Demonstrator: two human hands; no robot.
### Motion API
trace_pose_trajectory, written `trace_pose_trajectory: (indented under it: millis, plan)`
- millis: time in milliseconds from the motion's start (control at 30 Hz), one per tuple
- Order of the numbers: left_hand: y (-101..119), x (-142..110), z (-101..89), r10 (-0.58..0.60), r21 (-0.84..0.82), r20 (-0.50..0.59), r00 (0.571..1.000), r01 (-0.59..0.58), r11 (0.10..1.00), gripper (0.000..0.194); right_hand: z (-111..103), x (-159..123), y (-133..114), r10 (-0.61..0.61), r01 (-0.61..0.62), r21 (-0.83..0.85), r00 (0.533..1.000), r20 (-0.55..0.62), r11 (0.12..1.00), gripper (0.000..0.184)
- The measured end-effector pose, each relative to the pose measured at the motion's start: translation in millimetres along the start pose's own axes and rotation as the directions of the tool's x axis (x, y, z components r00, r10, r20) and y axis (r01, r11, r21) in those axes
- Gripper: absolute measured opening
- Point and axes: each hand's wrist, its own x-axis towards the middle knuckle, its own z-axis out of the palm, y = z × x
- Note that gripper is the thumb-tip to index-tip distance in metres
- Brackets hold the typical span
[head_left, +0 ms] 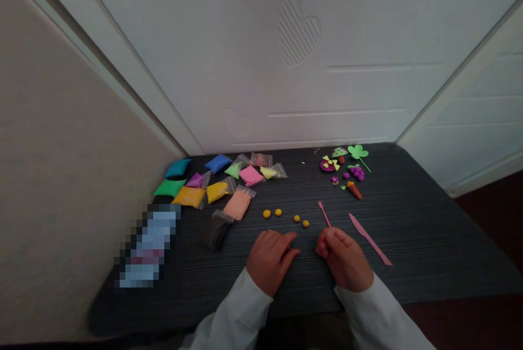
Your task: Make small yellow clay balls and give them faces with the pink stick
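My left hand [271, 260] is over the front of the dark table, thumb and forefinger apart with nothing between them. Just beyond it lie several small yellow clay balls [297, 219]. My right hand [345, 258] is closed in a pinch, thumb against the fingers; whatever is in it is hidden. A thin pink modelling tool [323, 212] runs up to the right fingertips, its lower part covered by the hand. I cannot tell whether the fingers grip it or it lies behind them. To the right of that hand rests a pink plastic knife [370, 238].
Bags of coloured clay [238, 204] crowd the table's left side, near a blurred-out item [149, 246]. At back right are small clay pieces: a green clover [358, 152], purple grapes [357, 173], a carrot-like cone [354, 190]. A white panelled wall [253, 88] borders the back edge.
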Motion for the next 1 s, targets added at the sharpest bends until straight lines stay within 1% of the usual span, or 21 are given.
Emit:
trace_pose_trajectory:
  millis: [167, 333, 533, 633, 800, 900, 1000]
  plan:
    - [0.6, 0.1, -2.6, 0.057, 0.122, 0.008, 0.998, -0.058, 0.991, 0.020, -0.6, -2.8, -2.6, 0.039, -0.039, -0.009, 0.999, -0.012, 0.999, 0.026]
    - [3.1, 0.4, -3.0, 0.068, 0.183, 0.002, 0.998, -0.068, 0.981, 0.018, -1.2, -4.3, -3.6, 0.047, -0.048, -0.025, 0.999, -0.020, 0.999, 0.023]
    - [2.7, 0.2, -2.3, 0.053, 0.203, 0.008, 0.999, -0.054, 0.978, 0.020, -0.5, -5.5, -5.7, 0.047, -0.048, -0.033, 0.998, -0.029, 0.998, 0.021]
    - [1.4, -1.2, -3.0, 0.041, 0.206, 0.000, 0.999, -0.040, 0.978, 0.025, 0.1, -5.8, -7.1, 0.047, -0.048, -0.034, 0.998, -0.032, 0.998, 0.021]
    - [-2.4, -4.2, -10.9, 0.025, 0.204, -0.034, 0.999, -0.018, 0.979, 0.032, 0.7, -5.8, -8.3, 0.042, -0.043, -0.039, 0.998, -0.036, 0.998, 0.020]
    - [-2.1, -5.6, -18.9, 0.021, 0.209, -0.063, 0.998, -0.008, 0.978, 0.027, 1.2, -5.9, -8.8, 0.040, -0.041, -0.046, 0.999, -0.035, 0.998, 0.020]
    - [3.6, -7.1, -23.6, 0.042, 0.233, -0.063, 0.997, -0.026, 0.972, 0.015, 1.7, -6.2, -9.7, 0.041, -0.043, -0.053, 0.999, -0.035, 0.998, 0.020]
